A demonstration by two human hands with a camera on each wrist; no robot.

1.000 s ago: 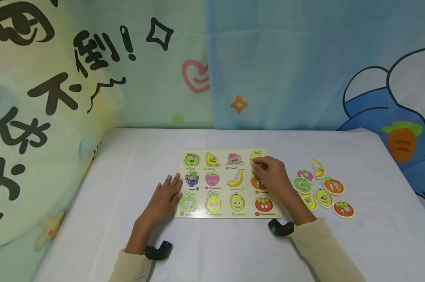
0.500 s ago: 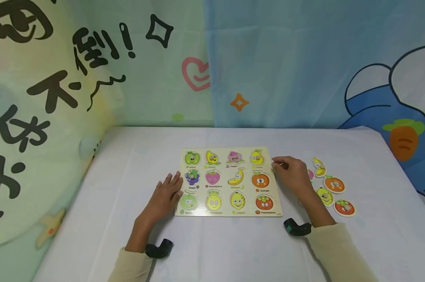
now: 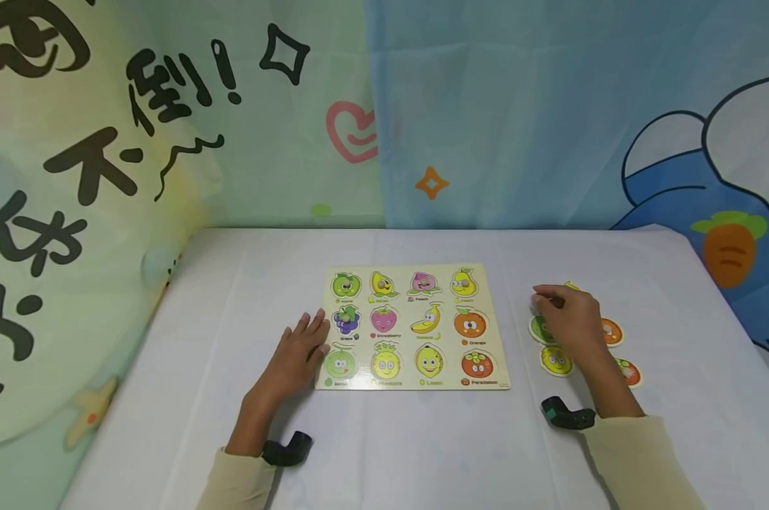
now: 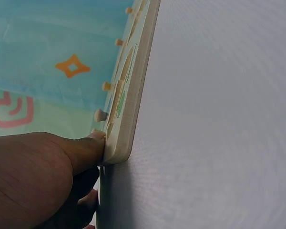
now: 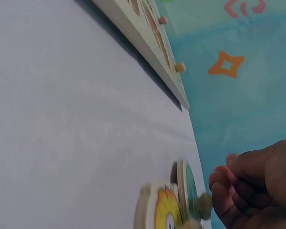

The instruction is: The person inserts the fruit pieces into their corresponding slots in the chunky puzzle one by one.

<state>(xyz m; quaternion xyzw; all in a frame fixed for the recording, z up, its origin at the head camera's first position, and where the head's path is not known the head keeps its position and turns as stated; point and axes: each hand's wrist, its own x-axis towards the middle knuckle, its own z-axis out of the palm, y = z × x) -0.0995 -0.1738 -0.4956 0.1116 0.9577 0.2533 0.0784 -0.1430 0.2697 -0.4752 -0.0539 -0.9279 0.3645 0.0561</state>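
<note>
A cream fruit puzzle board (image 3: 403, 383) lies flat on the table, and some of its fruit pieces have small wooden knobs. My left hand (image 3: 295, 358) rests at its left edge with fingers extended; in the left wrist view the thumb (image 4: 88, 150) touches the board's near corner. My right hand (image 3: 572, 320) hovers over the loose fruit pieces, its fingers loosely bent and nothing visible between them. Below it sit a green piece (image 3: 540, 330) and a yellow piece (image 3: 556, 361). The right wrist view shows the fingertips near the knob (image 5: 203, 204) of the green piece. Other pieces are partly hidden.
An orange piece (image 3: 612, 331) and a red persimmon piece (image 3: 629, 372) lie to the right of the hand. The white-covered table (image 3: 423, 453) meets a printed cloth backdrop (image 3: 499, 127) at its far edge. Black wrist cameras sit on both forearms.
My right hand has left the pear at the board's top right corner and moved right over the loose pieces. The pear piece now lies in its place. My left hand stays put.
</note>
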